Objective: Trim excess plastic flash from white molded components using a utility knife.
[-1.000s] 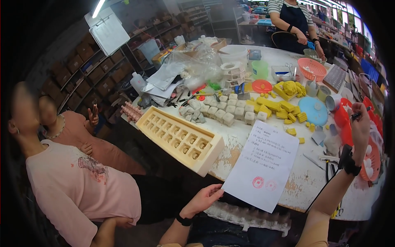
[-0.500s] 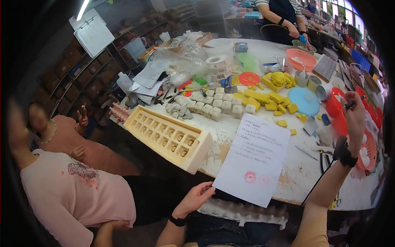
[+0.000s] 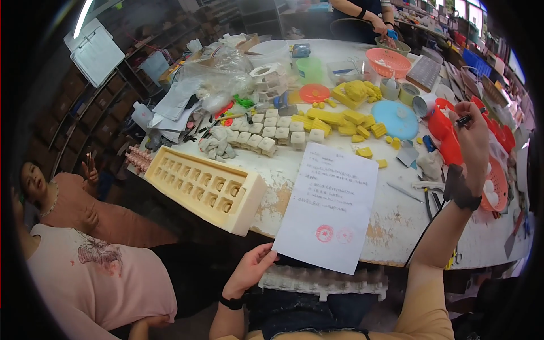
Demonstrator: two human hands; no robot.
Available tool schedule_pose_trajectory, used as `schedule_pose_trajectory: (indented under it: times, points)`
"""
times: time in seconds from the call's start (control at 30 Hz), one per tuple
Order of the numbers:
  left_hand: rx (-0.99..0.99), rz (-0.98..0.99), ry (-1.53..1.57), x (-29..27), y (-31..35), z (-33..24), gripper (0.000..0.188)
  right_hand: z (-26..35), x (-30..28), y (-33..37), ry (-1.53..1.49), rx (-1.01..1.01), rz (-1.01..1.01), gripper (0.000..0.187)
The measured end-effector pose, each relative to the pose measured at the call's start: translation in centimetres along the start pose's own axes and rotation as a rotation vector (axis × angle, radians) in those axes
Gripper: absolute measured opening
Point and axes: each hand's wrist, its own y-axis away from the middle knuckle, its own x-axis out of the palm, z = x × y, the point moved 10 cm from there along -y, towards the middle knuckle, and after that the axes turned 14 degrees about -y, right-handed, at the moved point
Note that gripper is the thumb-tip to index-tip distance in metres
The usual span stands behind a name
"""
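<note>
A white sheet of paper [image 3: 317,207] with handwriting and red stamps lies over the front edge of the worktable, its lower end jutting past the edge. At its lower left corner, my left hand [image 3: 249,271] pinches the paper between thumb and fingers. My right hand [image 3: 474,136] is raised above the right side of the table, its fingers closed round a short black pen [image 3: 464,120]. Left of the paper is a cream mould block [image 3: 198,190] with two rows of square hollows. Behind the paper stand several small white block-shaped pieces [image 3: 276,131].
Yellow clay lumps [image 3: 343,122], a blue disc [image 3: 395,119] and a pink basket [image 3: 388,62] fill the far table. Pliers and cutters [image 3: 433,204] lie beneath my right forearm. A white ridged piece [image 3: 323,282] sits below the table edge. Two people are at left; another works across the table.
The whole view has shifted, so the table and paper appear further left and slightly higher. My left hand still pinches the paper's corner, and my right hand still holds the pen raised.
</note>
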Motion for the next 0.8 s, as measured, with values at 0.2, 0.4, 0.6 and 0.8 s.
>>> schedule_pose_trajectory:
  times: [0.2, 0.4, 0.6, 0.8]
  points:
    - [0.018, -0.014, -0.037, -0.4, -0.1, 0.1, 0.039, -0.2, 0.0, -0.2, -0.029, -0.070, 0.002, 0.021]
    - [0.006, -0.027, -0.030, -0.5, 0.1, 0.2, 0.038, 0.3, 0.0, 0.0, 0.012, -0.022, -0.019, 0.025]
    - [0.006, -0.012, -0.017, -0.2, 0.0, -0.4, 0.039, 0.6, -0.3, 0.1, 0.024, -0.026, -0.035, 0.024]
    - [0.000, 0.007, -0.009, 0.0, -0.1, -0.5, 0.039, 0.8, -0.4, 0.2, 0.069, -0.019, -0.045, 0.024]
